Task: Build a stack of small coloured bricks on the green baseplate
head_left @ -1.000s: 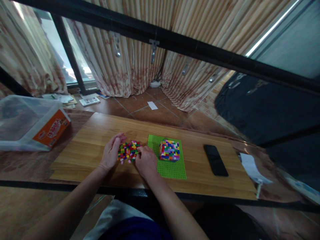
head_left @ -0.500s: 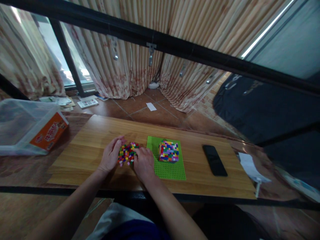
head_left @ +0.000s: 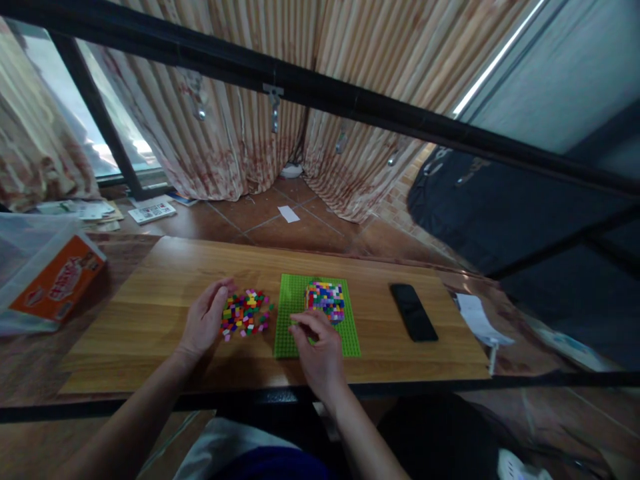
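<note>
A heap of small loose coloured bricks (head_left: 245,313) lies on the wooden table (head_left: 150,300). My left hand (head_left: 204,320) rests curved against the heap's left side, fingers apart, holding nothing I can see. To the right lies a green baseplate (head_left: 345,337) carrying a multicoloured brick block (head_left: 325,299). My right hand (head_left: 317,347) hovers over the baseplate's near part, just in front of the block, fingers pinched together; what they hold is too small to make out.
A black phone (head_left: 411,321) lies right of the baseplate. A white paper slip (head_left: 477,319) sits at the table's right end. A clear plastic bin with an orange box (head_left: 47,283) stands at the far left. Curtains and a black frame bar stand beyond.
My right hand has left the brick heap and moved right, over the green baseplate. My left hand stays at the heap. The view has shifted a little to the right.
</note>
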Tool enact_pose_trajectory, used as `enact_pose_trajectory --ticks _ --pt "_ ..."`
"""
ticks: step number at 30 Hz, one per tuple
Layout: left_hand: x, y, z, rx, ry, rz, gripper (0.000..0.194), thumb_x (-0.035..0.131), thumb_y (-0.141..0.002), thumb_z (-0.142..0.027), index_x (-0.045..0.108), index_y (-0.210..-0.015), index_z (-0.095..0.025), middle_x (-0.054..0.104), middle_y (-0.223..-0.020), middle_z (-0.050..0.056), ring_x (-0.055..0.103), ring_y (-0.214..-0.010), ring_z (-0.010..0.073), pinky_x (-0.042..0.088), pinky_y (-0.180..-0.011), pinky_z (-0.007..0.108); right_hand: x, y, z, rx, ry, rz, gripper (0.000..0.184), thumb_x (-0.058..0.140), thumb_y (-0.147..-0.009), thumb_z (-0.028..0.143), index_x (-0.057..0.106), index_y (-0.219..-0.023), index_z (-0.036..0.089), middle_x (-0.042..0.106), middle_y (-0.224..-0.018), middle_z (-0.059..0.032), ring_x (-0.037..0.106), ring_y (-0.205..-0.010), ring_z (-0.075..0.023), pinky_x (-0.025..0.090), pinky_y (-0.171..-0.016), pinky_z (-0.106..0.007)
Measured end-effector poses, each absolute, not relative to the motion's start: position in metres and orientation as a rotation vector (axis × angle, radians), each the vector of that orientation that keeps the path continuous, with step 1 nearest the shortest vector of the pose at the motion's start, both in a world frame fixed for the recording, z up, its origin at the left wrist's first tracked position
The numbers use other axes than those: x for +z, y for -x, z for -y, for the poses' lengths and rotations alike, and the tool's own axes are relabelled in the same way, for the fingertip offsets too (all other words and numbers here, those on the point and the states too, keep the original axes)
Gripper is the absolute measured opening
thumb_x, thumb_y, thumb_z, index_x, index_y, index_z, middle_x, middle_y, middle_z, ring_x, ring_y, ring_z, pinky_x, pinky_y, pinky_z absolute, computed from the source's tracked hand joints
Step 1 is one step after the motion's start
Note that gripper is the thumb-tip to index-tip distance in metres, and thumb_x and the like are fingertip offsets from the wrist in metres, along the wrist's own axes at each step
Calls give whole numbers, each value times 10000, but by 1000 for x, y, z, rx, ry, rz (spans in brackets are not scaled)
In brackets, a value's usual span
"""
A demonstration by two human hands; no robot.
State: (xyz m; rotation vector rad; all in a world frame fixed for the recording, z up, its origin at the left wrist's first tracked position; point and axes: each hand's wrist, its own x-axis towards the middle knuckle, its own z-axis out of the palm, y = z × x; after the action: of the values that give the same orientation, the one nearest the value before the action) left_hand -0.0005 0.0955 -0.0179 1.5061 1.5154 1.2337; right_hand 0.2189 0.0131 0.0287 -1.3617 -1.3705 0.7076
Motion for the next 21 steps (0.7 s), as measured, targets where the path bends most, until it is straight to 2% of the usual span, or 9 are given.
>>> enact_pose_trajectory --ticks 5,12,21 --pt "-11 -3 -95 1213 -1509 -1539 497 436 -861 -586 612 -1130 -207 697 -1086 64 646 -1039 252 486 -991 402 19 -264 0 653 1430 1214 172 622 -809 279 728 -935 232 655 -956 -57 638 -892 -178 535 -755 -301" --pt "-12 -1 -97 1170 -1552 -1606 514 438 -842 -587 626 -1115 -194 691 -1109 57 630 -1077 239 457 -1030 393 9 -302 -5 631 1569 1003 317 609 -812 423 698 -963 159 684 -863 -77 663 -730 -181 549 -682 -316" --pt "-9 -1 -97 1111 -1523 -1630 520 445 -840 -573 619 -1126 -175 686 -1136 76 622 -1100 233 444 -1038 388 3 -307 -14 623 1581 956 295 594 -824 417 689 -936 162 716 -845 -78 680 -720 -189 548 -680 -314"
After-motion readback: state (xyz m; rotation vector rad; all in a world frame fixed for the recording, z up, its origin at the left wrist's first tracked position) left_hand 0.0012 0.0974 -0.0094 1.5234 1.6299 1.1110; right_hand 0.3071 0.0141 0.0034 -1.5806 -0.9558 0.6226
